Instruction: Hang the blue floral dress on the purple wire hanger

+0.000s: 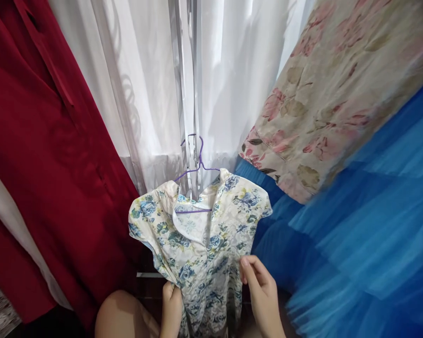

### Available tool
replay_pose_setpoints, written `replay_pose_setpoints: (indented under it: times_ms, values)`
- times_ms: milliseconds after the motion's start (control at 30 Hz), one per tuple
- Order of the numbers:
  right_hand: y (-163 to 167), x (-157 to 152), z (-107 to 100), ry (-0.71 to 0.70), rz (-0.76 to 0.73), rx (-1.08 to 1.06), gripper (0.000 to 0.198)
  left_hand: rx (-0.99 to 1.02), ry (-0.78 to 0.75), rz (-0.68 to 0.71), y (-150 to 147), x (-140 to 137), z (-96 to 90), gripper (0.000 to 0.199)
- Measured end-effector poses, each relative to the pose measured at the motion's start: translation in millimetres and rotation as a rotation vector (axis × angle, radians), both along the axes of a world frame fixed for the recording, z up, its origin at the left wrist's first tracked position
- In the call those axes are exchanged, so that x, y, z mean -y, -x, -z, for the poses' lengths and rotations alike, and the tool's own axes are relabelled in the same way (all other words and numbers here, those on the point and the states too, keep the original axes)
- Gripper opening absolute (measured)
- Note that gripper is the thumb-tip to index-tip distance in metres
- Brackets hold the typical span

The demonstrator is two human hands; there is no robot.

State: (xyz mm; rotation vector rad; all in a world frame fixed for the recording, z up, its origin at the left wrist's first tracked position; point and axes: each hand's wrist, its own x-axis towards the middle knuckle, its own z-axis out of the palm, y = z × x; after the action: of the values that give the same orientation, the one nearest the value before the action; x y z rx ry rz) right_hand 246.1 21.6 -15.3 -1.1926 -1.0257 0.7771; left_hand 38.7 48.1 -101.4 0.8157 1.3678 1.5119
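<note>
A white dress (211,263) with blue, green and yellow flowers hangs in the middle on a purple wire hanger (200,155). Its neck gapes, showing the hanger's lower bar and the pale lining, with a seam running down the front below. My left hand (171,303) is closed on the dress's left side at the waist, its fingertips partly behind the fabric. On the opposite edge, my right hand (262,288) pinches the side of the dress between thumb and curled fingers. The hem runs out of view at the bottom.
White metal uprights (188,94) stand behind the hanger hook, before a white curtain (229,84). Red fabric (56,155) hangs at left. A pink-flowered beige garment (324,108) and blue tulle (366,225) hang at right. A bare knee (121,312) shows at lower left.
</note>
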Motion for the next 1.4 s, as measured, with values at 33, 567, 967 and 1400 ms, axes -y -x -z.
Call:
replay_pose_setpoints:
  times_ms: [33,567,967,1400]
  values:
    - [2.9,-4.4,-6.3,0.006,-0.065,0.026,0.029,-0.011,0.006,-0.016,-2.2,0.4,0.2,0.016]
    - [61.0,-41.8,-10.6,0.116,-0.384,-0.202,0.039,0.043,0.034,0.027,3.4,7.0,26.0,0.033]
    - [72.6,-39.9,-8.1,0.11,-0.228,-0.279,0.032,0.049,0.103,0.075,-6.2,8.6,9.3,0.041]
    - [79.8,-30.6,-8.1,0.169,-0.224,-0.22,0.038,0.113,0.097,0.057,-7.0,12.7,-0.6,0.048]
